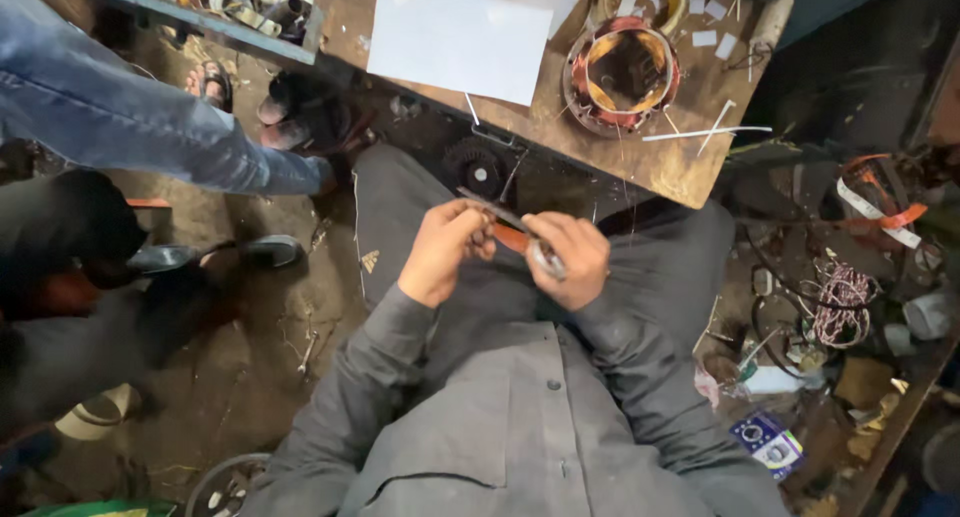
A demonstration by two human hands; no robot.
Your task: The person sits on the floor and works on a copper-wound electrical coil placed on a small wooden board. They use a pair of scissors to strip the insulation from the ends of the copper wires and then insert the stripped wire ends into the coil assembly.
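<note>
Grey shirt (520, 427) of the seated person fills the bottom of the view. Left: a bystander's jeans leg (130, 117) and sandalled feet (215, 82) on the dirt floor. Centre, over the lap: left hand (440, 252) pinches one end of a thin dark strip (490, 209); right hand (570, 260) is closed on an orange-handled tool (520, 241), hands close together. Above: white sheet (460, 32), then motor stator (622, 75) on the wooden board (690, 167). Right: wire clutter (845, 302).
</note>
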